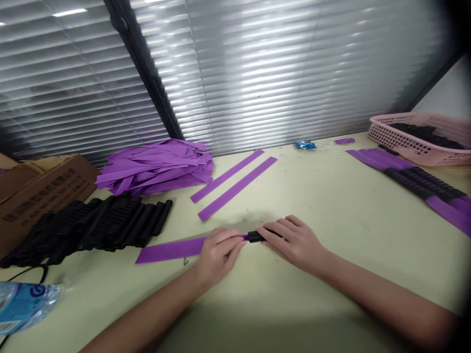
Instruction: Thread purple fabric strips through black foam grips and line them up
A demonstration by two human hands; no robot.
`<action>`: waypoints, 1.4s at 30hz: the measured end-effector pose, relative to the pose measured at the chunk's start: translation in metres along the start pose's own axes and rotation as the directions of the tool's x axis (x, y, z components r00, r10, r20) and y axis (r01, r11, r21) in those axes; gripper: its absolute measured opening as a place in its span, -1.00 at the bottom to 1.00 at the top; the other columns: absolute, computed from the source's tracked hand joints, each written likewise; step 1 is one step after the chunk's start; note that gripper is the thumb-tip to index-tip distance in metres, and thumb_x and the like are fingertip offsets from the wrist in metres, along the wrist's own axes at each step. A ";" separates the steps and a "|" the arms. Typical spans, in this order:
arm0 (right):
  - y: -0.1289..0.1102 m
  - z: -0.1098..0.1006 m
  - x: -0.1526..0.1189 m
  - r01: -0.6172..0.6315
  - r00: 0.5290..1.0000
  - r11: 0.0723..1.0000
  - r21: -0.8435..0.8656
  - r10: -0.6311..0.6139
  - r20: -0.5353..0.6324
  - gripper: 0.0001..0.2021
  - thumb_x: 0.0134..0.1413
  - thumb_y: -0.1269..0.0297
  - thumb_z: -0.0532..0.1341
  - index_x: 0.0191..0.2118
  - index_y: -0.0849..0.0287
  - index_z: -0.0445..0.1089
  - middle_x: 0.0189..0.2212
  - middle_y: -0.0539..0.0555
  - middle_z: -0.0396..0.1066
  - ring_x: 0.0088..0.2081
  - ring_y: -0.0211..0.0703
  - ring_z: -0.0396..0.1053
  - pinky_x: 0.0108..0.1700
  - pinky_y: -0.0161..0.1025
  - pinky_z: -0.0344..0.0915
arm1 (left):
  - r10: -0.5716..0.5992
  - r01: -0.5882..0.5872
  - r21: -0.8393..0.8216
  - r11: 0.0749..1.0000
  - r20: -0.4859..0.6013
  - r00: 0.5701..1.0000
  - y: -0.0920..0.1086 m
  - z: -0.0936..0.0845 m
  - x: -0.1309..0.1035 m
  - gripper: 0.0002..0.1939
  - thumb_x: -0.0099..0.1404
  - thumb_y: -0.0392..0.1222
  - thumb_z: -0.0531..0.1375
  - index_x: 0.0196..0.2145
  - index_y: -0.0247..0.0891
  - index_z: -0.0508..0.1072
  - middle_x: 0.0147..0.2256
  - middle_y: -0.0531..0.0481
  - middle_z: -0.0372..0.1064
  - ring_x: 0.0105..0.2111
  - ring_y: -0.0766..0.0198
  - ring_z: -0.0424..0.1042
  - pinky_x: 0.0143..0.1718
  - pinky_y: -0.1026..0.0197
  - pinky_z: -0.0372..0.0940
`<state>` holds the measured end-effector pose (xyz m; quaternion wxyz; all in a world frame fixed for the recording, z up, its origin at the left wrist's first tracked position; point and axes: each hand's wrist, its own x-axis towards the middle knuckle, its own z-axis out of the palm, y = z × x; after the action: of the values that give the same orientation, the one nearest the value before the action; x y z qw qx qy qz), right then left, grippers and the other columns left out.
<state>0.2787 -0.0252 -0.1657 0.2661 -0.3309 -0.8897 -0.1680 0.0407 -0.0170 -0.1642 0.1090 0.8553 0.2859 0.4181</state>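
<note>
Purple strip [171, 250] meets black sleeve [254, 236] between two hands

At the far left of the pale table [331, 196], a clear plastic bottle [27, 306] with a blue label is partly cut off by the edge of view. A black cable [44, 272] curves just behind it. Farther back stands a brown cardboard box [47, 189] with dark printing on its side. A heap of black tubes [121, 223] lies beside the box, and behind them a loose pile of purple bands [158, 166] sits in front of the window blinds [257, 73].

The strip stretches from near the tubes to the left hand [221, 252], whose thumb and fingers pinch it close to its narrowed tip. Beyond that hand, two separate bands [237, 189] lie slantwise, side by side. The tip is at the sleeve's near mouth; how far it goes in, I cannot tell. The right hand [294, 242] grasps the sleeve from above, its fingers covering most of it.

Farther right, at the back, are a small blue packet [305, 144] and a short purple scrap [345, 141]. Next comes a row of purple bands fitted with black sleeves [423, 184], just in front of a pink basket [408, 147] holding dark items.
</note>
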 end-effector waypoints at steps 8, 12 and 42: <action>-0.006 0.000 0.007 -0.005 0.999 1.000 -0.017 0.006 0.041 -0.79 0.25 0.36 0.11 -0.03 0.22 0.35 -0.25 0.11 0.46 -0.29 -0.19 0.35 -0.27 -0.21 0.12 | -0.023 0.021 0.037 0.999 0.046 0.999 0.000 0.000 -0.001 -0.87 0.30 -0.32 0.13 -0.26 -0.24 0.48 -0.28 -0.08 0.49 -0.28 0.22 0.45 -0.23 0.14 0.36; 0.002 0.003 0.006 -0.045 0.998 0.998 -0.032 0.047 0.051 -0.75 0.27 0.21 0.10 -0.05 0.20 0.38 -0.29 0.10 0.46 -0.30 -0.20 0.35 -0.29 -0.23 0.08 | -0.119 0.099 0.142 0.985 0.139 0.983 0.000 -0.001 0.001 -0.84 0.33 -0.24 0.13 -0.17 -0.20 0.46 -0.19 -0.09 0.46 -0.17 0.14 0.43 -0.12 0.04 0.33; 0.043 -0.012 0.030 -0.261 0.917 0.964 0.042 0.234 0.324 -0.62 0.30 -0.01 -0.03 -0.09 0.10 0.39 -0.25 0.04 0.47 -0.29 -0.26 0.41 -0.32 -0.30 0.12 | -0.219 0.213 0.080 0.974 0.072 0.973 0.009 0.011 0.044 -0.82 0.33 -0.16 0.11 -0.25 -0.23 0.49 -0.27 -0.05 0.47 -0.27 0.21 0.43 -0.21 0.20 0.31</action>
<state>0.2933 0.0156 -0.1334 0.1529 -0.4518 -0.8780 -0.0402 0.0742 0.0019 -0.1387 0.1343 0.8386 0.3874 0.3585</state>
